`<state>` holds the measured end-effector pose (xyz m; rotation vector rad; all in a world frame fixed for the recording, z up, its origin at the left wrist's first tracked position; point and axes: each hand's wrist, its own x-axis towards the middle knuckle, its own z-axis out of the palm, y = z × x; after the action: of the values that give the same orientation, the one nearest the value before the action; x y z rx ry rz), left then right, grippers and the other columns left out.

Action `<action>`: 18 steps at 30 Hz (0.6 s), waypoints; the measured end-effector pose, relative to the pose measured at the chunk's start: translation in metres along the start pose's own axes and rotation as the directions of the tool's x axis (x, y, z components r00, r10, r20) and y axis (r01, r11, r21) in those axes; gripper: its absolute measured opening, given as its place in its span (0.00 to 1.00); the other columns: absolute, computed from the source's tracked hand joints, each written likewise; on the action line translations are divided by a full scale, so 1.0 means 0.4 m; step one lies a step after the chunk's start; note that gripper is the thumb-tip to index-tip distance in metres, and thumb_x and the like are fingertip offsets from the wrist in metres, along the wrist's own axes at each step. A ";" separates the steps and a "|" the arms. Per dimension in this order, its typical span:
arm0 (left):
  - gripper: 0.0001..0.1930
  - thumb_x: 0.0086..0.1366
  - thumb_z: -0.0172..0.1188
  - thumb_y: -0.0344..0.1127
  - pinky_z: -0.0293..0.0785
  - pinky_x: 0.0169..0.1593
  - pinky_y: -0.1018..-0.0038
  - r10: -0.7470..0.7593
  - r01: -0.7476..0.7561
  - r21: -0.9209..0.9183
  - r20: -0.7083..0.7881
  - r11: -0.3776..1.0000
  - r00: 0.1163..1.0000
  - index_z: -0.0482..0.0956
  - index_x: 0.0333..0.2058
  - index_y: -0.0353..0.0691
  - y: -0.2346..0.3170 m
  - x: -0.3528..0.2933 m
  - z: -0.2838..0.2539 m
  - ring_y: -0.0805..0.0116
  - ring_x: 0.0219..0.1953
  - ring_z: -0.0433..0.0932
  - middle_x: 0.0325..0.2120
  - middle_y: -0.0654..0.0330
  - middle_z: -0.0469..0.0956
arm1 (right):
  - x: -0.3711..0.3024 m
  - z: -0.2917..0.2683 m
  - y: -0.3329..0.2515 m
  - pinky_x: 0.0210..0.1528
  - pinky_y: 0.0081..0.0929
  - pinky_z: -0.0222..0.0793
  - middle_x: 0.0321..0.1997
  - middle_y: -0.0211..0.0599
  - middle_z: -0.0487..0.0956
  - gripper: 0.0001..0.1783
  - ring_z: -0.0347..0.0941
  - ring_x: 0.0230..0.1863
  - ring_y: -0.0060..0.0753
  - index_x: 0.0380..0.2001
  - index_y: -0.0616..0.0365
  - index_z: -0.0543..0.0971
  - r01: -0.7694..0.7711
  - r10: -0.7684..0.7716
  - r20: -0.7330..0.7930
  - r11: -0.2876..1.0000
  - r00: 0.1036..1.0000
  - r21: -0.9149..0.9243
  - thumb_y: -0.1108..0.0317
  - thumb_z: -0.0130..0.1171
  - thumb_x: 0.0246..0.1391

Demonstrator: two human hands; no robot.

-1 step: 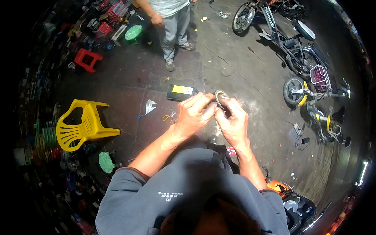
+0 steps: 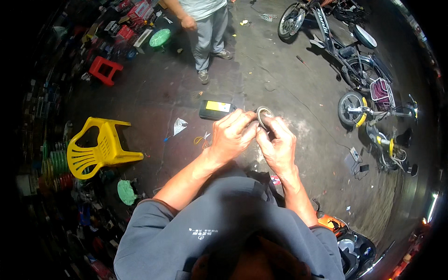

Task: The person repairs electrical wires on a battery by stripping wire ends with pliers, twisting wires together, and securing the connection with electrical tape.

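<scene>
Evidently a pale ring-shaped part (image 2: pixel 259 115) sits at the fingertips in front of the torso, an oval whose long axis points mostly away from the body, its far rim uncovered. The right hand (image 2: pixel 281 145) is nearer, thumb and forefinger pinching its near end; the left hand (image 2: pixel 231 136) brings bunched fingertips to its left side, though whether they grip it I cannot tell. Just beyond the left knuckles lies a black box (image 2: pixel 216 110).

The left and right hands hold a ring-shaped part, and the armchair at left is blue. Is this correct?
The colour is wrong: the head view shows the armchair at left is yellow. The left hand and right hand do hold the ring-shaped part.
</scene>
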<state>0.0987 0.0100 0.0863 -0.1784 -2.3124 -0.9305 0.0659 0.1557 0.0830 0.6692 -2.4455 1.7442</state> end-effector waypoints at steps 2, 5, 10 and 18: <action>0.10 0.50 0.65 0.23 0.75 0.30 0.68 0.056 -0.054 0.039 -0.045 0.998 0.997 0.80 0.34 0.35 -0.004 -0.001 0.001 0.56 0.26 0.79 0.26 0.55 0.79 | -0.001 0.001 -0.001 0.35 0.22 0.71 0.34 0.40 0.78 0.17 0.74 0.31 0.27 0.46 0.65 0.79 0.039 -0.037 0.025 0.997 0.999 -0.062 0.78 0.59 0.50; 0.09 0.49 0.65 0.23 0.74 0.29 0.67 0.134 -0.124 0.097 -0.097 0.987 0.986 0.77 0.31 0.35 -0.018 -0.009 0.004 0.56 0.25 0.78 0.25 0.55 0.78 | 0.000 0.002 -0.003 0.35 0.23 0.71 0.36 0.41 0.77 0.18 0.75 0.31 0.28 0.47 0.65 0.78 0.111 -0.107 0.065 0.991 0.992 -0.073 0.79 0.58 0.50; 0.10 0.49 0.63 0.26 0.72 0.27 0.65 0.144 -0.134 0.177 -0.045 0.975 0.989 0.74 0.32 0.36 -0.032 -0.010 -0.003 0.53 0.24 0.74 0.23 0.52 0.73 | -0.013 0.002 0.009 0.36 0.22 0.71 0.38 0.39 0.78 0.19 0.75 0.31 0.28 0.48 0.66 0.77 0.114 -0.109 0.125 0.993 0.986 -0.033 0.79 0.58 0.50; 0.25 0.56 0.67 0.34 0.73 0.46 0.66 -0.483 0.525 -0.545 0.235 0.653 0.844 0.68 0.50 0.35 -0.053 -0.059 -0.001 0.63 0.44 0.76 0.44 0.56 0.73 | -0.038 0.017 0.015 0.33 0.20 0.69 0.36 0.34 0.79 0.16 0.74 0.31 0.23 0.48 0.66 0.78 -0.424 0.336 0.265 0.785 0.904 0.452 0.74 0.58 0.55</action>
<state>0.1103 -0.0034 0.0602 0.2078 -2.0755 -1.9645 0.0789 0.1558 0.0709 0.3669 -2.3570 2.6434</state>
